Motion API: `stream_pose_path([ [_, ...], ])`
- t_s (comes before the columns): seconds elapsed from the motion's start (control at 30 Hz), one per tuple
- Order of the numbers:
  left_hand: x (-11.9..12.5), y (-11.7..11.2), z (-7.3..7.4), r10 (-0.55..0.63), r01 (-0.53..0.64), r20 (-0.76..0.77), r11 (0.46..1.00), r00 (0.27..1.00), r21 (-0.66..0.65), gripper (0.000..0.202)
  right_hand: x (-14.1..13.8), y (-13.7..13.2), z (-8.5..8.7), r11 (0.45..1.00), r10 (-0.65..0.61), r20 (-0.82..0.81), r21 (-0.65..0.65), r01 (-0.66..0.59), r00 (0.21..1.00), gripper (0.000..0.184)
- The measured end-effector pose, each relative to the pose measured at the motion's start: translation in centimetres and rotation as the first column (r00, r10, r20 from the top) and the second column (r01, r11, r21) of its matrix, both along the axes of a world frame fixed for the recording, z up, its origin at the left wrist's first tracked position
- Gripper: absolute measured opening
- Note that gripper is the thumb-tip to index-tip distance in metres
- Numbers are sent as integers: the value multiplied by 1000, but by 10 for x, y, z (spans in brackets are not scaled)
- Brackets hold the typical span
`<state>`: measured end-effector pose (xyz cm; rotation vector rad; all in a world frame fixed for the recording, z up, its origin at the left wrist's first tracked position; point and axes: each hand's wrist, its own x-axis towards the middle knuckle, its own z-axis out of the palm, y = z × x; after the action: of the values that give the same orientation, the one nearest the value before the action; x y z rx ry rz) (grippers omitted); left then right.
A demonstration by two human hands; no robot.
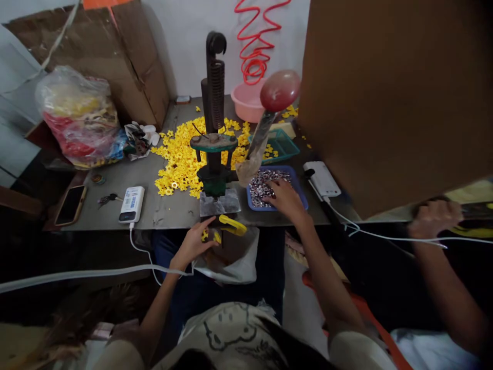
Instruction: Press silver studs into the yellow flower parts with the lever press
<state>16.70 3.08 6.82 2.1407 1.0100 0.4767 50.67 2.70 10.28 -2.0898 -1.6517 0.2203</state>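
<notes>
My left hand (193, 243) is at the table's front edge, just below the metal base plate (220, 203) of a hand press (214, 174). Its index finger and thumb are stretched apart, with yellow flower-shaped pieces (205, 235) between them, seemingly held by the curled fingers. Beside them, a yellow curved strip (233, 225) sits below the plate. My right hand (285, 199) reaches into a blue tray (301, 189) of small shiny metal pieces (265, 184). Its fingers are spread, the tips among the pieces; nothing can be made out in them.
A pile of yellow pieces (177, 159) lies behind the press. The press lever (262, 136) has a red knob (280, 91). Around stand a green basket (283, 146), pink basin (246, 103), power banks (131, 204) with cables, and large cardboard (389, 103). Another person's hand (435, 218) is at right.
</notes>
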Motion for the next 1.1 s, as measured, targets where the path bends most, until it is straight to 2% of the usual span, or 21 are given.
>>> stream_pose_path([
  [0.07,-3,-1,3,33,-28,102,999,994,-42,61,9,3,-22,998,-37,37,-43,39,999,24],
  [0.13,-5,5,7,82,-71,197,996,977,-61,43,12,4,-29,997,-70,30,-12,71,997,16],
  [0.23,-7,20,10,134,-109,246,988,960,-113,27,12,3,-25,992,-107,-33,61,109,994,19],
  [0.33,-5,28,11,162,-122,254,978,953,-167,37,8,1,-17,975,-114,-142,176,138,983,22],
  [0.4,0,30,11,160,-122,262,980,952,-158,38,-2,-3,-11,958,-92,-278,237,161,956,23],
  [0.47,8,29,12,132,-108,274,989,953,-102,33,-21,-9,-6,956,-5,-489,253,148,872,23],
  [0.53,18,27,13,103,-98,288,995,952,-33,31,-51,-16,-1,962,120,-677,259,83,727,25],
  [0.6,28,25,15,95,-104,288,994,953,16,32,-83,-21,1,959,221,-763,283,7,608,23],
  [0.63,33,24,16,99,-112,285,993,953,30,34,-99,-23,1,954,253,-769,299,-18,588,22],
  [0.77,44,21,20,139,-163,288,985,947,62,45,-136,-23,-5,947,280,-722,317,-56,633,16],
  [0.9,44,20,21,148,-171,281,983,948,60,53,-141,-19,-12,945,290,-720,319,-70,630,11],
  [1.1,42,16,19,165,-193,199,973,966,129,65,-146,-24,-12,937,295,-621,335,-93,726,10],
])
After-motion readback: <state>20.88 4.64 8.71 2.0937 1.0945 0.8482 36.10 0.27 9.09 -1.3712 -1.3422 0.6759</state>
